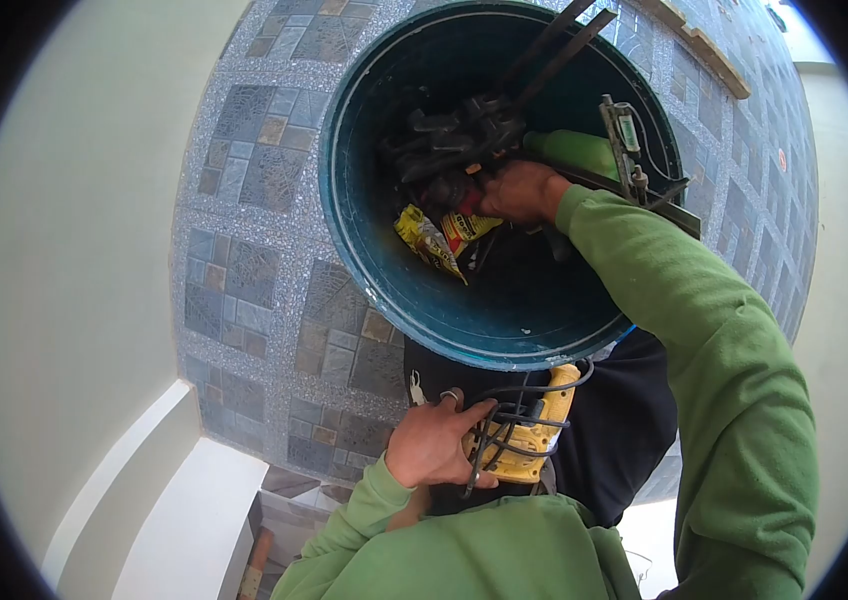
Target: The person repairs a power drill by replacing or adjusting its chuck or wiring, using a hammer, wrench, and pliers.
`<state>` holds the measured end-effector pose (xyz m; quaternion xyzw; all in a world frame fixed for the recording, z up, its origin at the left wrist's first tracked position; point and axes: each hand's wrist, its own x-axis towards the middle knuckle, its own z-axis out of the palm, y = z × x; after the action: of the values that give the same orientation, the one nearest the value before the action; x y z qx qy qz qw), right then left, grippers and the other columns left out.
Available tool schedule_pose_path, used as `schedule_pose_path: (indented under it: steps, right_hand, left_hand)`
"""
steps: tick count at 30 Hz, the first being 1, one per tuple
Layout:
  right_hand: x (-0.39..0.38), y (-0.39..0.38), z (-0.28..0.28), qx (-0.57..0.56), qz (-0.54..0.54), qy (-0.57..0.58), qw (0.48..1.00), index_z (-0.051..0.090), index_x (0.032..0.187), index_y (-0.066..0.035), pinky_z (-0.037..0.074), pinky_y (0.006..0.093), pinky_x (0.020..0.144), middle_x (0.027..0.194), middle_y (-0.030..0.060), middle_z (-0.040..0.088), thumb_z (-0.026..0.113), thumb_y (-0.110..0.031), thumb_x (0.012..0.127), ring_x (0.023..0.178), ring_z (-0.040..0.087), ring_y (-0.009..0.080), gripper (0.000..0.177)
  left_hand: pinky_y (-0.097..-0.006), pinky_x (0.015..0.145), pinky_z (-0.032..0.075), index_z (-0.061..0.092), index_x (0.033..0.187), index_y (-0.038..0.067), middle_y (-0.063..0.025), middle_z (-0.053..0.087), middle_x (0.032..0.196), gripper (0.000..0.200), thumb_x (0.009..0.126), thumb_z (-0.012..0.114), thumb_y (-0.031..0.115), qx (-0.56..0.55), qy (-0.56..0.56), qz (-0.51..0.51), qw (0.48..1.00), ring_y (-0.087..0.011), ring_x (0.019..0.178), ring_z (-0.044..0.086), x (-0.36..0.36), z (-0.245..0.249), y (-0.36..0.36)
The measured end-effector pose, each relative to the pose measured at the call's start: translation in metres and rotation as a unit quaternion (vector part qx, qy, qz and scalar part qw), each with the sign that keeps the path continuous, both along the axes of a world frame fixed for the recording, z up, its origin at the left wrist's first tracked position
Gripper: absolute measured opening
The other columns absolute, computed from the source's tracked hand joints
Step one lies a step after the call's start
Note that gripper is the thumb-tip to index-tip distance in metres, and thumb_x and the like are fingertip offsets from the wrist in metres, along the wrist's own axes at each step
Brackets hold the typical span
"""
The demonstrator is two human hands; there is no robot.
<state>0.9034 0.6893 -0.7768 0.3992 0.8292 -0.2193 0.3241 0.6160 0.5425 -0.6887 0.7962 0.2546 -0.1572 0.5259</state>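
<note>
My left hand (436, 440) grips a yellow corded power tool (544, 420) on my lap, its fingers around the body and the black cord (509, 425) looped over it. The tool's exact kind is hard to tell. Deep inside a large dark green bucket (414, 330), my right hand (519, 192) is closed beside a red and black item (461, 193); what its curled fingers hold is hidden. Just below that hand lie crumpled yellow packets (426, 240). Dark tools (454, 135) are heaped beyond it, and a green bottle (579, 150) lies to its right.
A metal frame tool with a small level-like vial (628, 135) leans on the bucket's right side. Two dark bars (564, 45) stick out over the far rim. Wooden strips (709, 55) lie on the patterned tile floor (254, 130). A pale wall (94, 230) stands at left.
</note>
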Motion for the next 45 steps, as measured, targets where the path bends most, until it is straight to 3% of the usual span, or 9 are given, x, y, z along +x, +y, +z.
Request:
schedule_pose_path:
  steps: [7, 10, 13, 24, 31, 37, 39, 43, 45]
  right_hand:
    - [0.0, 0.007, 0.02, 0.017, -0.035, 0.107, 0.994, 0.068, 0.107, -0.012, 0.047, 0.047, 0.095, 0.1, 0.0164, 0.066, 0.062, -0.019, 0.08, 0.1, 0.066, 0.0344, 0.029]
    - [0.011, 0.006, 0.035, 0.153, -0.044, 0.238, 0.958, 0.065, 0.11, -0.005, 0.048, 0.0459, 0.094, 0.098, 0.0194, 0.067, 0.062, -0.02, 0.08, 0.102, 0.065, 0.035, 0.034]
    - [0.026, 0.011, 0.066, -0.002, -0.229, 0.234, 0.945, 0.062, 0.113, 0.0, 0.049, 0.0453, 0.093, 0.096, 0.0219, 0.066, 0.06, -0.017, 0.081, 0.1, 0.064, 0.0382, 0.036]
    - [0.036, -0.023, 0.106, 0.148, -0.431, 0.281, 0.845, 0.051, 0.097, 0.0, 0.048, 0.0509, 0.076, 0.09, 0.0278, 0.062, 0.05, -0.016, 0.09, 0.089, 0.063, 0.0442, 0.018]
    - [0.038, -0.027, 0.114, 0.167, -0.369, 0.347, 0.846, 0.053, 0.097, 0.0, 0.048, 0.0466, 0.075, 0.086, 0.0249, 0.061, 0.052, -0.016, 0.089, 0.084, 0.062, 0.0422, 0.018]
    - [0.022, -0.03, 0.114, -0.016, -0.361, 0.333, 0.871, 0.056, 0.098, 0.004, 0.049, 0.0476, 0.079, 0.086, 0.0261, 0.064, 0.051, -0.015, 0.088, 0.087, 0.063, 0.0432, 0.022]
    - [0.025, -0.038, 0.089, 0.034, -0.306, 0.363, 0.879, 0.054, 0.097, 0.003, 0.049, 0.0468, 0.068, 0.074, 0.0232, 0.061, 0.051, -0.013, 0.091, 0.072, 0.063, 0.0403, 0.017]
    - [0.007, -0.047, 0.073, 0.019, -0.266, 0.168, 0.949, 0.062, 0.087, -0.001, 0.055, 0.0454, 0.068, 0.075, 0.019, 0.068, 0.055, -0.014, 0.089, 0.074, 0.069, 0.0375, 0.015]
    - [-0.007, -0.06, 0.067, 0.033, -0.146, 0.123, 0.981, 0.064, 0.086, -0.003, 0.055, 0.0459, 0.068, 0.073, 0.0186, 0.067, 0.053, -0.018, 0.09, 0.074, 0.069, 0.036, 0.019]
  left_hand:
    - [-0.0433, 0.067, 0.055, 0.06, 0.131, 0.014, -0.0167, 0.057, 0.096, 0.104, 0.046, 0.082, 0.07, 0.009, -0.009, -0.001, 1.0, -0.0348, 0.074, 0.065, -0.003, -0.006, -0.003]
    - [-0.0454, 0.071, 0.056, 0.059, 0.131, 0.012, -0.0261, 0.059, 0.109, 0.101, 0.048, 0.083, 0.066, -0.003, -0.004, -0.006, 1.0, -0.0398, 0.08, 0.067, -0.002, -0.005, -0.001]
    - [-0.0455, 0.07, 0.056, 0.059, 0.13, 0.012, -0.025, 0.059, 0.107, 0.101, 0.048, 0.083, 0.065, -0.006, 0.0, -0.002, 1.0, -0.0394, 0.08, 0.067, -0.002, -0.003, -0.001]
    - [-0.0447, 0.068, 0.056, 0.059, 0.13, 0.013, -0.0168, 0.056, 0.098, 0.104, 0.045, 0.083, 0.069, 0.001, -0.004, 0.0, 1.0, -0.0365, 0.076, 0.066, -0.003, -0.004, -0.002]
    - [-0.0444, 0.068, 0.055, 0.06, 0.129, 0.014, -0.0168, 0.057, 0.098, 0.103, 0.045, 0.083, 0.068, 0.017, -0.026, 0.006, 0.999, -0.0356, 0.077, 0.066, -0.004, -0.006, -0.004]
    - [-0.0439, 0.071, 0.056, 0.059, 0.131, 0.013, -0.0235, 0.059, 0.104, 0.102, 0.048, 0.084, 0.064, -0.016, 0.016, -0.025, 0.999, -0.0377, 0.08, 0.067, 0.003, 0.001, 0.005]
    - [-0.044, 0.07, 0.056, 0.058, 0.132, 0.013, -0.0241, 0.06, 0.104, 0.102, 0.048, 0.084, 0.065, -0.024, 0.012, -0.023, 0.999, -0.038, 0.078, 0.067, 0.004, 0.001, 0.006]
    - [-0.0446, 0.07, 0.056, 0.058, 0.132, 0.013, -0.0254, 0.06, 0.107, 0.101, 0.048, 0.083, 0.065, -0.023, 0.022, -0.024, 0.999, -0.0388, 0.078, 0.067, 0.003, 0.0, 0.006]
    - [-0.0449, 0.07, 0.056, 0.058, 0.132, 0.013, -0.0264, 0.059, 0.108, 0.102, 0.048, 0.083, 0.065, -0.007, 0.011, -0.026, 1.0, -0.0396, 0.079, 0.068, 0.001, -0.001, 0.004]
